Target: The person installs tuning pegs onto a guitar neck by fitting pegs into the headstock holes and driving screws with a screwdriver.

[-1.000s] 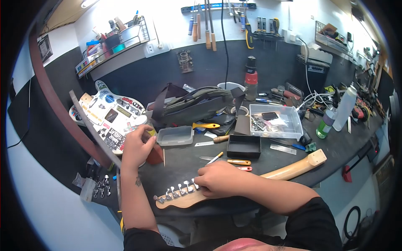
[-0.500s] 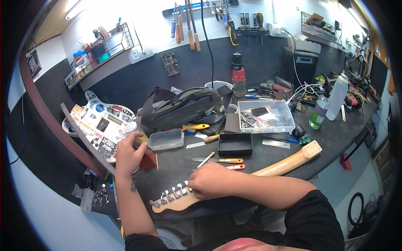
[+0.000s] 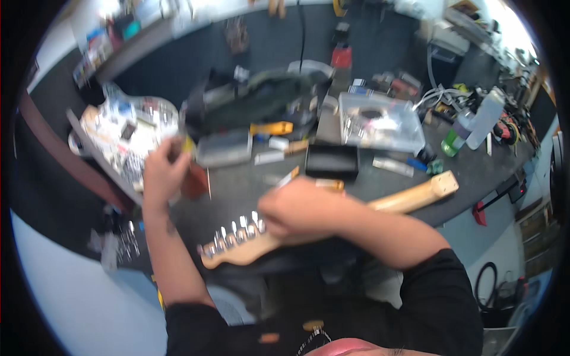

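Observation:
A pale wooden guitar neck (image 3: 409,199) lies across the front of the bench, its headstock (image 3: 237,255) at the left. Several metal tuning pegs (image 3: 240,230) line the headstock's upper edge. My right hand (image 3: 300,207) is closed over the inner end of this row, with its fingertips at a peg; the exact grip is hidden. Further left, my left hand (image 3: 166,169) has its fingers curled beside a yellow-labelled container and a reddish-brown block (image 3: 195,181). What its fingers hold is hidden and blurred.
Behind the neck stand a black open box (image 3: 332,161) and a clear plastic bin (image 3: 380,124) of small parts. A dark bag (image 3: 255,104) lies at the back. A stickered white guitar body (image 3: 127,130) leans at left. A green bottle (image 3: 457,136) stands right.
The whole view has shifted and blurred as my head tilted down, so the bench appears higher. Both hands keep nearly the same places relative to the neck and the block.

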Tool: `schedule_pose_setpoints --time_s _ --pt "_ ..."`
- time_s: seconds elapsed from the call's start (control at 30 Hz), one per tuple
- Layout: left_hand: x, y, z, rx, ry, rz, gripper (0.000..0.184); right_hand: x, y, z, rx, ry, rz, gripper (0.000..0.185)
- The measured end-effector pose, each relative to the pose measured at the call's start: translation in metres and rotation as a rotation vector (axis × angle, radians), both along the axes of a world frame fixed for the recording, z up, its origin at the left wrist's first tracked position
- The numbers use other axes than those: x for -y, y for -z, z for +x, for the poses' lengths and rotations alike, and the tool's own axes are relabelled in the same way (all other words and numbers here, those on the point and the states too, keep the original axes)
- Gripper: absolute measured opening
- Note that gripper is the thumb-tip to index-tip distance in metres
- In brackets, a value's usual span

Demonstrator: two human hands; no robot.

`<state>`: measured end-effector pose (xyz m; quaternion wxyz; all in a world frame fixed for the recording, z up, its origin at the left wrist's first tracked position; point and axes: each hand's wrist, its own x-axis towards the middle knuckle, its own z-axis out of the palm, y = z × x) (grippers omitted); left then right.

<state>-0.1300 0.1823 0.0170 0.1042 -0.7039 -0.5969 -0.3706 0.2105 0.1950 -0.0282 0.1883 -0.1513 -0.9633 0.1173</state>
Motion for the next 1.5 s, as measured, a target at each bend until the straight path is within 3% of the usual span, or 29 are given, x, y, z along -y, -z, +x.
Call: schedule_pose_setpoints --time_s 0.07,0.1,0.17,0.23,0.37,0.43,0.53,0.87,1.23,1.5 --pt "0.000 0.004 -0.008 0.116 -0.040 -0.120 0.035 -0.003 -0.001 0.001 0.004 0.067 -0.011 0.016" --pt "0.004 -0.001 -0.001 0.140 -0.048 -0.139 0.036 -0.004 -0.011 0.000 0.120 0.086 -0.018 0.020" --pt "0.004 -0.001 0.000 0.203 0.024 -0.165 0.032 -0.008 -0.009 0.004 -0.035 0.060 -0.044 0.017" --pt "0.004 0.000 0.000 0.461 0.241 -0.227 0.031 -0.009 -0.013 0.005 0.000 0.057 -0.087 0.015" --pt "0.020 -0.008 0.027 0.504 0.594 -0.697 0.035 -0.005 -0.015 0.004 0.037 0.022 -0.145 0.014" --pt "0.014 -0.004 0.038 0.151 0.780 -0.742 0.036 -0.002 -0.014 0.002 0.063 -0.004 -0.156 0.016" --pt "0.008 0.004 0.055 0.006 0.851 -0.823 0.037 0.000 -0.011 -0.002 0.099 -0.017 -0.171 0.016" --pt "0.004 0.021 0.082 0.057 0.820 -1.039 0.029 0.001 -0.001 -0.010 0.090 -0.022 -0.155 0.010" --pt "0.006 0.022 0.085 0.109 0.732 -1.026 0.028 0.006 0.002 -0.014 0.053 -0.046 0.010 0.015" --pt "0.008 0.019 0.087 0.046 0.702 -0.948 0.031 0.005 0.005 -0.015 -0.041 -0.055 -0.024 0.015"
